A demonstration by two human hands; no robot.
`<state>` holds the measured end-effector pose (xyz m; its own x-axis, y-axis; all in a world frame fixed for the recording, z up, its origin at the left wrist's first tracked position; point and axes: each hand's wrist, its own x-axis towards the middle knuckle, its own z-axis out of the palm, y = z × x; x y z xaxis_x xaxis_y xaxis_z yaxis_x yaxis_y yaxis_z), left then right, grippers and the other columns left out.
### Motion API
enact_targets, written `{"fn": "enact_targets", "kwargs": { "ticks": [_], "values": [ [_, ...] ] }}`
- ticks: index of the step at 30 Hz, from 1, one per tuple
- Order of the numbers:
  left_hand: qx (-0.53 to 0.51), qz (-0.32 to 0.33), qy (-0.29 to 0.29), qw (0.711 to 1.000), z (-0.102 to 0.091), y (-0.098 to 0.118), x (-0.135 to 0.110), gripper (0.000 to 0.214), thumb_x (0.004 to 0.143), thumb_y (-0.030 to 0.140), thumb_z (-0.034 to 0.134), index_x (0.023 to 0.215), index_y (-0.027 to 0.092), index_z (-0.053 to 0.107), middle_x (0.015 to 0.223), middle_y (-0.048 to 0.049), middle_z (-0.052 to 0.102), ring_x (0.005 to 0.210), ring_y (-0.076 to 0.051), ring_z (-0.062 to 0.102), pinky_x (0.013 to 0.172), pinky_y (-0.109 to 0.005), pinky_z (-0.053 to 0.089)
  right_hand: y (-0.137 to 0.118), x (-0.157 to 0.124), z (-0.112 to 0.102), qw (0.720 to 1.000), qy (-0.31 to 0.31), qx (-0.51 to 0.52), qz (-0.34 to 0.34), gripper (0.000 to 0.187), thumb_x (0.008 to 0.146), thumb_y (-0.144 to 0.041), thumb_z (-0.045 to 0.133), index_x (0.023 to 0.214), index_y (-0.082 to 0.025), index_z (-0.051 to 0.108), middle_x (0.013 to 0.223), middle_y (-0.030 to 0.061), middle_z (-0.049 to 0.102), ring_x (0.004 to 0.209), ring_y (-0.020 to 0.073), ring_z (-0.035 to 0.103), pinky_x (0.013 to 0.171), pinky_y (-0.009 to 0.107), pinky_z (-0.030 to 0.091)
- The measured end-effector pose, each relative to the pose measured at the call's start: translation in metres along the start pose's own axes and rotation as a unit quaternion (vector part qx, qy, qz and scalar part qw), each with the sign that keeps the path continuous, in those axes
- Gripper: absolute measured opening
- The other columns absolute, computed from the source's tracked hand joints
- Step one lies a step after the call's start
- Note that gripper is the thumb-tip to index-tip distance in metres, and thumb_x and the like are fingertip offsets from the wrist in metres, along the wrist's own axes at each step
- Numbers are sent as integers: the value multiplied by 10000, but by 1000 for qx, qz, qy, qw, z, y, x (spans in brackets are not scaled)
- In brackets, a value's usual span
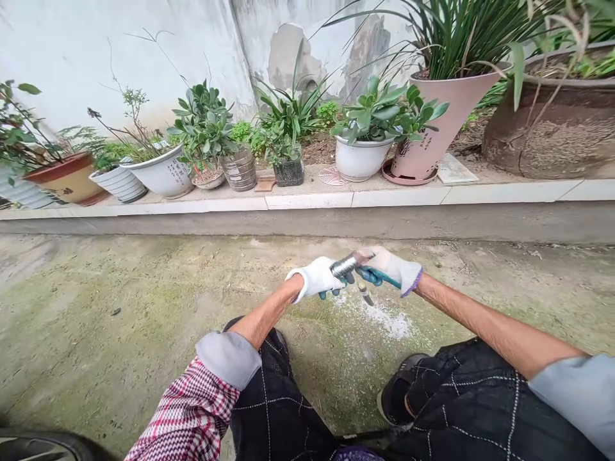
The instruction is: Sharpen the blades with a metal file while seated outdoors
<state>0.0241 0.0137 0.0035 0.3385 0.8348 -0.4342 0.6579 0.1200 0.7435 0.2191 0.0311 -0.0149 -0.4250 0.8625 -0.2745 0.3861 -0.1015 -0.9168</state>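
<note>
Both of my hands wear white gloves with teal palms and meet in front of my knees. My left hand (318, 277) is closed round a grey ribbed metal cylinder (346, 264) that points up to the right. Against the cylinder's far end, my right hand (391, 269) is closed, gripping that end or a tool. A thin metal blade or rod (366, 294) sticks down below the hands; which hand holds it is unclear. White powder (389, 320) lies on the mossy concrete ground just under the hands.
A tiled ledge (307, 198) runs across the back with several potted plants: a white pot (360, 160), a tall pink pot (439, 121), a big brown pot (557, 121). My shoe (401, 390) rests on the ground at right. A dark curved object (43, 445) lies bottom left.
</note>
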Motion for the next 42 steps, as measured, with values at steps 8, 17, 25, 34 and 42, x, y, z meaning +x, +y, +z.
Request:
{"fn": "enact_targets", "kwargs": {
  "ticks": [8, 17, 25, 34, 42],
  "values": [
    [-213, 30, 121, 969, -27, -5, 11, 399, 809, 158, 572, 1203, 126, 627, 634, 13, 577, 421, -32, 386, 430, -153, 440, -9, -1, 23, 982, 9, -163, -99, 258, 802, -303, 468, 833, -158, 679, 728, 32, 666, 613, 128, 578, 575, 228, 458],
    [320, -79, 168, 929, -59, -41, 29, 230, 851, 101, 527, 1036, 112, 662, 760, -83, 651, 654, -163, 616, 668, -297, 518, -39, -32, 39, 880, -23, -461, -110, 252, 879, -268, 482, 985, -198, 700, 858, 74, 722, 755, 193, 639, 644, 252, 386],
    [449, 36, -90, 888, 48, -20, 17, 120, 724, 118, 667, 809, 192, 708, 769, -93, 702, 841, -282, 686, 844, -400, 515, 4, 1, -17, 863, 33, -503, -15, 329, 806, -159, 499, 1061, -202, 701, 949, 105, 728, 801, 227, 654, 619, 278, 376],
    [244, 80, 53, 965, 0, 10, -4, 223, 798, 210, 596, 974, 183, 729, 735, -40, 679, 658, -159, 632, 634, -243, 500, 31, 23, -9, 898, 42, -437, -25, 229, 800, -193, 555, 954, -202, 724, 901, 60, 716, 775, 187, 631, 677, 247, 431],
    [157, -3, 129, 979, -25, -9, 10, 285, 798, 180, 565, 1054, 188, 691, 724, -34, 672, 520, -126, 587, 493, -213, 450, 11, 10, 29, 922, -56, -377, -74, 275, 846, -186, 475, 975, -201, 717, 891, 33, 724, 731, 151, 617, 658, 226, 426]
  ]
}}
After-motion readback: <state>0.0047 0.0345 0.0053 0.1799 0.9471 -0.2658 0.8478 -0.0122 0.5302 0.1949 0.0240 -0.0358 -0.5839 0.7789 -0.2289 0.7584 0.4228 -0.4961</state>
